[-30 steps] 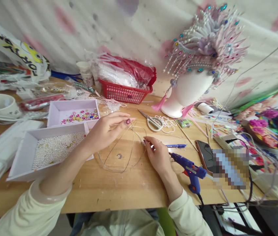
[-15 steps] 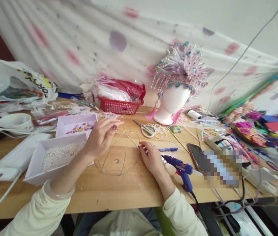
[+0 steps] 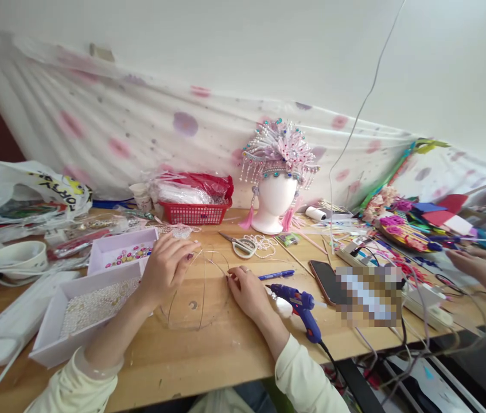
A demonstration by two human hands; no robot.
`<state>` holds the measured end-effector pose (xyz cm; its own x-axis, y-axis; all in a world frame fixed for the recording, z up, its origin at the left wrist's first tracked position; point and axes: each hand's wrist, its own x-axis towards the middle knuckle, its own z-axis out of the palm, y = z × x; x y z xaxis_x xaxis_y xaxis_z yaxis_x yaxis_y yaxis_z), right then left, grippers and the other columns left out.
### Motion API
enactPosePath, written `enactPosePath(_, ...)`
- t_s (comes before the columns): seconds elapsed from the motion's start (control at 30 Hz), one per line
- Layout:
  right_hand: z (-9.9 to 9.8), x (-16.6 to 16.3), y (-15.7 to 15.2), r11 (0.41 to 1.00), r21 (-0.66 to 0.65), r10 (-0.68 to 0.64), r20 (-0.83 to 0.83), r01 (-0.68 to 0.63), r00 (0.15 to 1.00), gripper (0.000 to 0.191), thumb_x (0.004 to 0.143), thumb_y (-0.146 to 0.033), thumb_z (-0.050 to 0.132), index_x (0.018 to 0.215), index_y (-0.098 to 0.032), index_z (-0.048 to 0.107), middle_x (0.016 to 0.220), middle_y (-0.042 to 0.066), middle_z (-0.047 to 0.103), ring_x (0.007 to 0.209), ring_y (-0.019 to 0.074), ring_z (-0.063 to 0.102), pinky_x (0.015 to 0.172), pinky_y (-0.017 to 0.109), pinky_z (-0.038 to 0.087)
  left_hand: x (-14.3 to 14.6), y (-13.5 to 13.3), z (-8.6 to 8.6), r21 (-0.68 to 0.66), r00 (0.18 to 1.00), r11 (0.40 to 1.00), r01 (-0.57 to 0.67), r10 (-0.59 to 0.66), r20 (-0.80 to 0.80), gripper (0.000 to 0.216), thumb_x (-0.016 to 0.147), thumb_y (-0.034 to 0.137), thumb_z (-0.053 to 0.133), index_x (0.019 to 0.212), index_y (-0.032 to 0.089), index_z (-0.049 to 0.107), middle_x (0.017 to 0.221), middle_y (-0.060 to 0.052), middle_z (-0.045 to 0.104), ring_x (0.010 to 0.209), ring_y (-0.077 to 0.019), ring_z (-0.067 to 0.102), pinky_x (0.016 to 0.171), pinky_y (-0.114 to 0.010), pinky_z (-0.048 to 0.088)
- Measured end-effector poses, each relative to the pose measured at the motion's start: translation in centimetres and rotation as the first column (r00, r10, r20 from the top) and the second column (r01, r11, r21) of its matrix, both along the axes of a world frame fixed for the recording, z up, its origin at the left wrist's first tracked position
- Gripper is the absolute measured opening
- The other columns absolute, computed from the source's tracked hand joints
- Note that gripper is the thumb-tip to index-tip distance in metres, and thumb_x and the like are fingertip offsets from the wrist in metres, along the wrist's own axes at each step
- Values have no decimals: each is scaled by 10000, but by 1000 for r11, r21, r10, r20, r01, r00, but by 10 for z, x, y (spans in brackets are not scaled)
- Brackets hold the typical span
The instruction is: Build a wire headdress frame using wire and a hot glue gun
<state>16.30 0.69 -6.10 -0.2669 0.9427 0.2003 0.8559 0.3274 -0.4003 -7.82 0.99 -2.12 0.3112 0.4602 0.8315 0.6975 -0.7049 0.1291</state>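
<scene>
A dome-shaped frame of thin bent wire [image 3: 203, 287] stands on the wooden table in front of me, its ring resting low and its wires crossing at the top. My left hand [image 3: 166, 268] reaches in from the left, thumb and fingers closed at the upper left of the wire frame. On the frame's right side, the fingertips of my right hand [image 3: 246, 291] pinch the wire. A blue glue gun [image 3: 296, 298] lies just right of my right hand, and a blue pen [image 3: 276, 275] lies behind it.
Left are a box of pearl beads [image 3: 96, 307], a box of coloured gems [image 3: 126, 252] and a power strip [image 3: 23, 310]. Behind stand a red basket [image 3: 195, 214], scissors [image 3: 243, 246] and a mannequin head [image 3: 275, 198] with a beaded headdress. Right, a phone [image 3: 329, 281] and another person's hand [image 3: 469, 264].
My view has tilted up and turned slightly right, so things appear lower and further left. Both my hands stay at the wire frame. More of the other person's hands shows at the right.
</scene>
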Motion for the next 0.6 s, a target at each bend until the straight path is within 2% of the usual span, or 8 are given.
enactPosePath(0.6,5,-1,-2,999,-37,8,78,-5,997,175,992,-296,613,1083,-159,672,1094,56,702,965,194,690,868,412,580,0,1,-1,-36,999,999,-32,32,-3,393,1026,300,353,1023,208,735,996,-74,770,946,-257,659,1002,-495,421)
